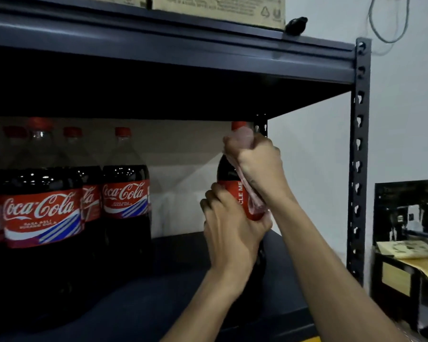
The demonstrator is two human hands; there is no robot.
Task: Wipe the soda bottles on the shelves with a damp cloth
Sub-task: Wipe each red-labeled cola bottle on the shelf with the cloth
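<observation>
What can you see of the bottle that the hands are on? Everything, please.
The held bottle is clear plastic filled with dark cola, with a red cap and a red label whose white letters run vertically. It stands roughly upright at the right end of the dark shelf, apart from the other bottles. The left hand grips its lower body; the right hand presses a pinkish cloth around its neck and shoulder. Its base is hidden.

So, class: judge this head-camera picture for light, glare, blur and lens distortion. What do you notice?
Head view: dim light, deep shadow under the upper shelf; small glare spots on the Coca-Cola bottles; the right hand and pink cloth are smeared by motion on the held bottle, which the left hand steadies; the wide lens bends the shelf post.
</observation>
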